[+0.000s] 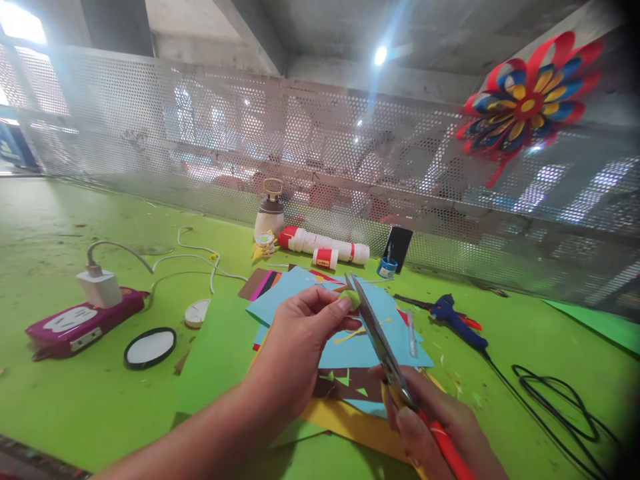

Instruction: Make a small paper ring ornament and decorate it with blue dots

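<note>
In the middle, my left hand (307, 333) pinches a small piece of green paper (350, 301) between thumb and fingers. My right hand (430, 413) is wrapped around the red handles of a pair of scissors (377, 340). The blades point up and away from me, and their tips reach the green piece. Below both hands lie light blue paper sheets (280, 297), a brown sheet (357, 383) with green scraps on it, and a yellow sheet (350, 427).
A purple power strip (107, 313) with a white charger (99, 288) and a round black-rimmed disc (150, 348) lie left. Paper cups (325, 258), a blue jar (387, 268) and a phone (400, 243) stand behind. A blue glue gun (457, 320) with black cable lies right.
</note>
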Demonstrator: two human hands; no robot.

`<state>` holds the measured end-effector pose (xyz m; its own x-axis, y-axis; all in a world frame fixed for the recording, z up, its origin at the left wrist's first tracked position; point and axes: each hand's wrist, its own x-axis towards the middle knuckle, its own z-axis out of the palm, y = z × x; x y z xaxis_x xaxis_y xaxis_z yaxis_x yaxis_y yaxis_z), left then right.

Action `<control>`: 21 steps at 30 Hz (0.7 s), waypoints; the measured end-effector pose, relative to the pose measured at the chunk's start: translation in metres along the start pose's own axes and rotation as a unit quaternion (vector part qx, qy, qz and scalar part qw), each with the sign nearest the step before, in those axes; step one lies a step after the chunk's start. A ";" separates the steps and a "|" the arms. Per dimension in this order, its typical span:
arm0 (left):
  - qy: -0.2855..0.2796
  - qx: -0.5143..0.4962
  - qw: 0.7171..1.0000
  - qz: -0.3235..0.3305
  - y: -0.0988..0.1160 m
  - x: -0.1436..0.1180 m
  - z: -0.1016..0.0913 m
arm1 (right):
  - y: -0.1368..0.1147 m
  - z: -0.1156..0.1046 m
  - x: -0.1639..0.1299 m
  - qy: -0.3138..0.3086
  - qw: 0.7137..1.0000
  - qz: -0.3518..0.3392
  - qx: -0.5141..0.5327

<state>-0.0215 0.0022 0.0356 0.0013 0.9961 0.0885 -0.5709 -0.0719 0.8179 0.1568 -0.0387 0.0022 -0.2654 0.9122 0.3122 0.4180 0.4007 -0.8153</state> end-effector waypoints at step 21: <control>-0.004 0.000 1.000 0.003 -0.001 -0.001 -0.001 | -0.001 0.002 0.000 0.007 1.000 0.009 0.010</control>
<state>-0.0212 0.0017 0.0341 0.0044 0.9951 0.0984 -0.5705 -0.0783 0.8176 0.1547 -0.0392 0.0016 -0.2454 0.9203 0.3047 0.4042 0.3829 -0.8307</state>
